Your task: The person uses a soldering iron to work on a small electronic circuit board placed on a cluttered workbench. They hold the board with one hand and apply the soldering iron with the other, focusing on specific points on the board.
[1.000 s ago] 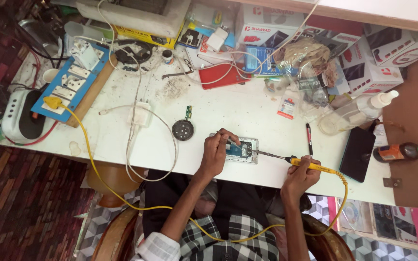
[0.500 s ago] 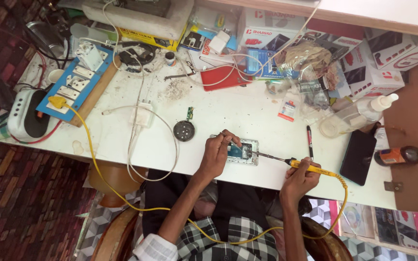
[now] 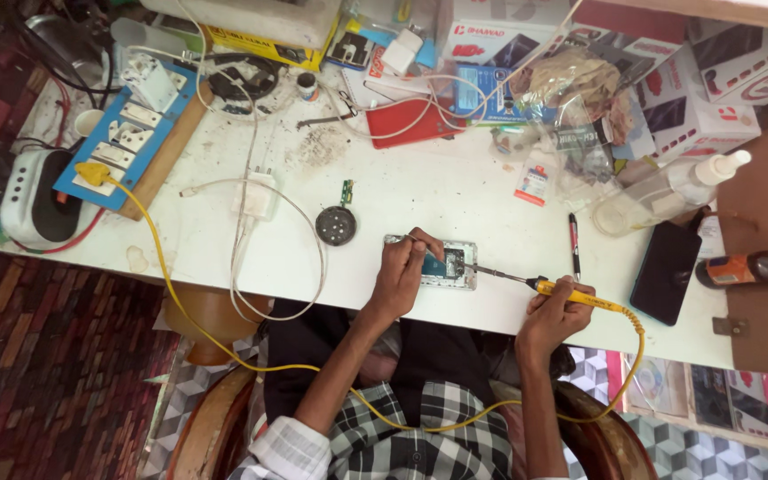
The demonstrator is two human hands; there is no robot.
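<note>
An opened phone (image 3: 452, 265) lies near the front edge of the white table (image 3: 455, 191). My left hand (image 3: 404, 271) rests over its left half, pinching a thin tool, maybe tweezers, against it. My right hand (image 3: 555, 313) grips a yellow-handled soldering iron (image 3: 571, 294), whose metal tip reaches left to the phone's right side. The iron's yellow cable (image 3: 224, 347) loops under my arms to a blue switch board (image 3: 126, 147) at the left.
A round dark speaker part (image 3: 336, 226) and a white charger (image 3: 258, 196) lie left of the phone. A pen (image 3: 573, 244), a black phone (image 3: 666, 272), bottles and boxes crowd the right and back. A red case (image 3: 415, 122) sits behind.
Both hands hold nearly the same pose over the phone. The view has shifted slightly; the iron's tip stays at the phone.
</note>
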